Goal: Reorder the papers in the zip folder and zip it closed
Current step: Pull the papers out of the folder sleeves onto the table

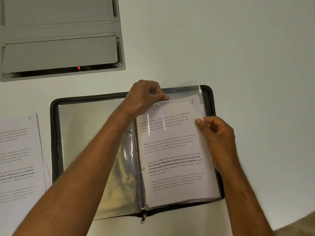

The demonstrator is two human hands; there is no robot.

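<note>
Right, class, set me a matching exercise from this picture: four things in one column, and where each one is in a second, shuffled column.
Things:
1. sheet marked 7
2. sheet marked 4
3. zip pull
4. grey panel

Places:
A. on the table, left of the zip folder
B. at the folder's near edge, by the spine
C. set in the table at the far left
D. on the folder's right half, under a clear sleeve

Pairs: 1-D, 2-A, 3-B, 4-C.
</note>
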